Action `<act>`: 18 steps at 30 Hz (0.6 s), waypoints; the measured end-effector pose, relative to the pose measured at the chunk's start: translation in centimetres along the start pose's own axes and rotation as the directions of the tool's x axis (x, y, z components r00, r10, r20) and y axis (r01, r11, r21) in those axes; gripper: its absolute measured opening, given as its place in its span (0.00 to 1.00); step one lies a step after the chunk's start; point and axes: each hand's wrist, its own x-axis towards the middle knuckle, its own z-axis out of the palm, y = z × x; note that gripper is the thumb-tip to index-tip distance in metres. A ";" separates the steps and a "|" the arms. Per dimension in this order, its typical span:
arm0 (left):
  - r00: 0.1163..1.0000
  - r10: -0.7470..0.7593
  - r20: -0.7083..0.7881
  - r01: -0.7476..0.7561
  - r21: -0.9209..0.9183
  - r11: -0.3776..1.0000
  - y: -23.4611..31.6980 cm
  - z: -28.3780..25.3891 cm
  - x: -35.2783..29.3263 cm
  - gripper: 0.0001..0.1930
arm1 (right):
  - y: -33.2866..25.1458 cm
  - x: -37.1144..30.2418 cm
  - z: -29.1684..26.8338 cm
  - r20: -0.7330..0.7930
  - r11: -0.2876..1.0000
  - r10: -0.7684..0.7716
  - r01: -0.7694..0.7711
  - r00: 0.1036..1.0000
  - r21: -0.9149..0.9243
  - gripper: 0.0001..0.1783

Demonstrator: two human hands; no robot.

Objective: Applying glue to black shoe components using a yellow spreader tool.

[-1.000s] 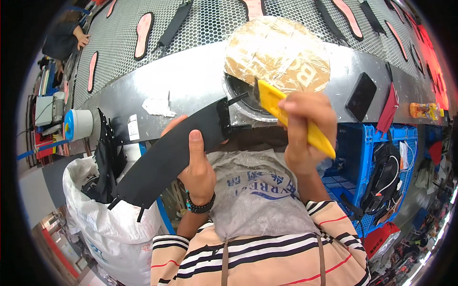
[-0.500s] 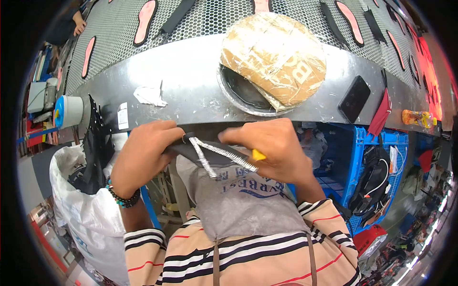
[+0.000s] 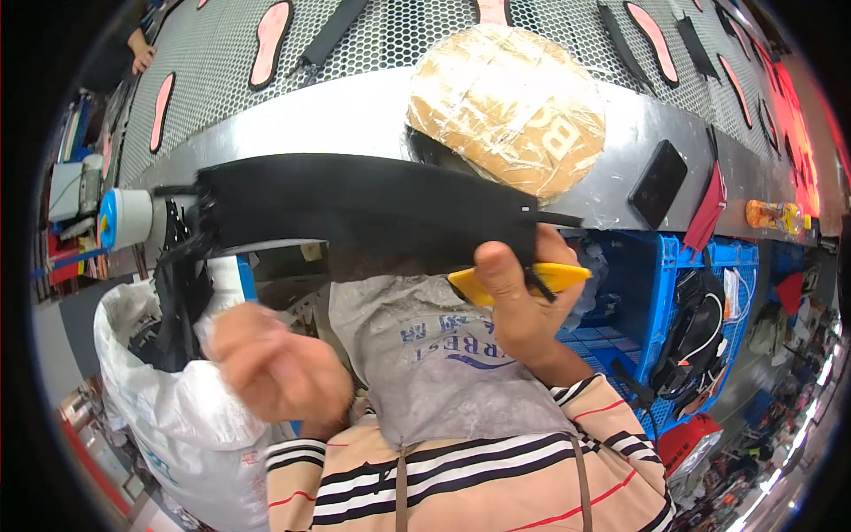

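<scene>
My right hand is closed on the right end of a wide black fabric strip, between thumb and fingers. The strip stretches out to the left above the table's near edge, with narrow tails at its ends. A yellow-handled tool is also in that hand, lying across the fingers; its working end is not clear to me. My left hand is smeared by motion, apart from the strip, between my grey apron and a white woven sack holding black pieces.
A mesh conveyor carries pink-and-black insole shapes and black strips. On the metal table edge rest a cardboard-topped round basin, a black phone and an orange bottle. A blue crate stands at right. Another person's hand is far left.
The black piece, earlier between both hands with white stitching showing, now spreads out from my right hand. My left hand has let go and moved down toward me.
</scene>
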 end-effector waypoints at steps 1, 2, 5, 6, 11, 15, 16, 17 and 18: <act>0.936 -0.155 0.316 0.196 -0.104 0.975 -0.5 -1.0 -1.7 0.22 | 0.3 -0.3 0.2 -0.006 0.999 -0.015 0.015 1.000 0.045 0.11; 0.628 -0.243 0.739 0.447 -0.087 0.890 -1.7 -1.0 -1.0 0.27 | 1.1 -0.6 0.0 -0.023 0.996 -0.032 0.034 0.999 0.080 0.11; 0.712 -0.376 0.593 0.622 -0.284 0.730 -1.6 3.7 -1.2 0.30 | 0.5 0.1 -0.4 0.350 0.962 -0.162 0.226 0.923 -0.151 0.13; 0.729 -0.441 0.523 0.667 -0.401 0.628 -1.7 5.4 -1.4 0.31 | 0.4 0.5 -0.9 0.544 0.943 0.322 -0.311 0.775 -0.115 0.17; 0.449 -0.716 0.534 0.882 -0.393 0.260 -3.8 3.5 -1.2 0.21 | 1.7 2.9 -5.0 0.424 0.969 -0.011 0.115 0.906 -0.220 0.12; 0.387 -0.792 0.473 0.918 -0.274 0.286 -5.1 1.3 -2.2 0.18 | 2.3 4.4 -4.5 0.355 0.854 -0.099 0.262 0.930 -0.450 0.11; 0.380 -0.793 0.476 0.924 -0.240 0.299 -5.0 1.2 -2.3 0.18 | 3.0 4.6 -4.3 0.352 0.854 -0.094 0.257 0.931 -0.452 0.11; 0.329 -0.784 0.526 0.944 -0.214 0.252 -5.0 1.2 -2.4 0.18 | 3.8 4.6 -4.2 0.337 0.817 -0.138 0.299 0.932 -0.493 0.11; 0.328 -0.788 0.522 0.944 -0.216 0.250 -4.7 1.6 -2.5 0.18 | 4.3 4.8 -4.1 0.329 0.775 -0.184 0.342 0.926 -0.531 0.10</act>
